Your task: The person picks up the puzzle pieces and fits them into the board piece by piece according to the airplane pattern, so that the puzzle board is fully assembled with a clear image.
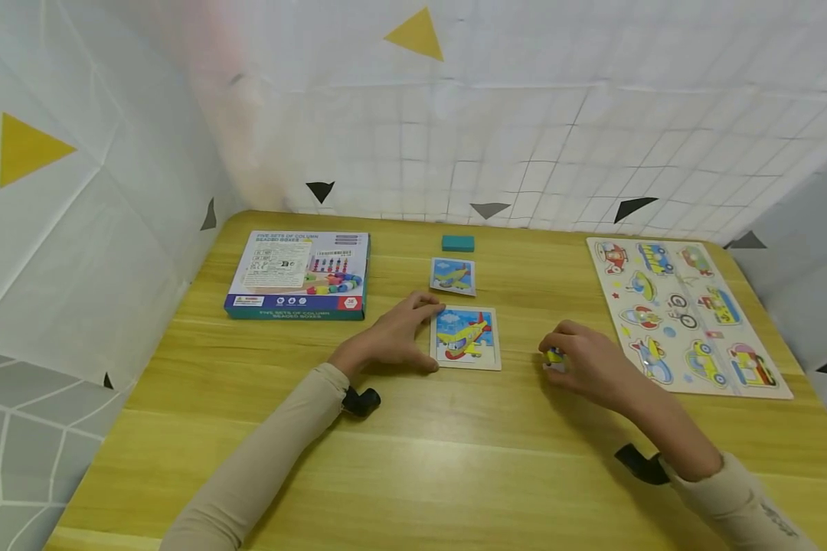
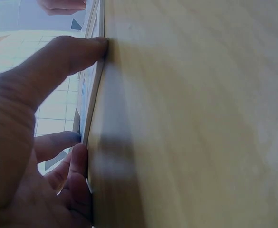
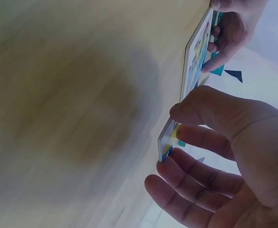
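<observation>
A square jigsaw puzzle board with a yellow and red airplane picture lies flat on the table in the middle of the head view. My left hand holds it by its left side, thumb at the near corner and forefinger at the far corner. To the right of the board, my right hand pinches a small flat puzzle piece with yellow and blue on it. Fingers hide part of this piece. Just behind the board is a smaller card with a similar airplane picture.
A teal block lies behind the card. At the left stands a flat boxed bead set. A large wooden vehicle puzzle lies at the right, near my right forearm. White patterned sheets rise behind the wooden table.
</observation>
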### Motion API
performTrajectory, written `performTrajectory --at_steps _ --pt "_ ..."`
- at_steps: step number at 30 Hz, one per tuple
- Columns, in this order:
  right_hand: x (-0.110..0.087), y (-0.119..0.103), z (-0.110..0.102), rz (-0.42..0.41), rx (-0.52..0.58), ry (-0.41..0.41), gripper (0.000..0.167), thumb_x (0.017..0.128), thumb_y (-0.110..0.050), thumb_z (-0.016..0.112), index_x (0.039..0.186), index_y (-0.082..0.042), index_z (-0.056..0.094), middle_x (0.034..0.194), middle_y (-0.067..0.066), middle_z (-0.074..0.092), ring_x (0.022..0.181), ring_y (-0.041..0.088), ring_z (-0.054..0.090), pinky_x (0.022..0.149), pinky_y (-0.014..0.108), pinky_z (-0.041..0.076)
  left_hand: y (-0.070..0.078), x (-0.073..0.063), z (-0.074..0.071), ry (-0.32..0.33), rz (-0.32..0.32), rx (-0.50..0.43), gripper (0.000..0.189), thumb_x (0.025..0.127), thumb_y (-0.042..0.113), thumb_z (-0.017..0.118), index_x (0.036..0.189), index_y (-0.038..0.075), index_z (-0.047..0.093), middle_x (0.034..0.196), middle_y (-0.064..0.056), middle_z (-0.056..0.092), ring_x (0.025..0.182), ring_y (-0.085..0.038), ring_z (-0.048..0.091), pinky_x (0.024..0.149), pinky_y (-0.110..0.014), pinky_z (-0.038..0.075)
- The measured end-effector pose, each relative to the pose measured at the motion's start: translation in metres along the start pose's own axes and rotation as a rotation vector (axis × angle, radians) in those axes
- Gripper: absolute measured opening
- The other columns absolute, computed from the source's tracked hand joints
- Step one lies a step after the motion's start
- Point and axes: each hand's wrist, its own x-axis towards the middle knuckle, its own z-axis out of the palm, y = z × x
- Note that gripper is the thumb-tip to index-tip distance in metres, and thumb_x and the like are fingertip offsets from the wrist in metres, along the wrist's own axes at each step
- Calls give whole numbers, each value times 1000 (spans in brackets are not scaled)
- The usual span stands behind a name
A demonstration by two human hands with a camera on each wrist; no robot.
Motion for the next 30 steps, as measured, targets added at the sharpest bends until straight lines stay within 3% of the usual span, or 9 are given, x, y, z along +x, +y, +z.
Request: performTrajectory --at_steps 15,30 --pt "15 -15 4 -4 17 -31 24 78 -12 83 98 -7 72 99 6 63 83 21 61 71 46 51 -2 2 1 3 9 12 103 72 41 88 157 16 35 153 0 29 136 -17 33 113 -38 32" --pt "29 -30 11 -64 48 -27 25 77 -11 84 99 -6 74 99 5 62 84 20 61 73 38 53 -1 1 1 7 25 12 103 73 39 88 156 13 35 154 -2 29 136 -19 33 112 -38 32"
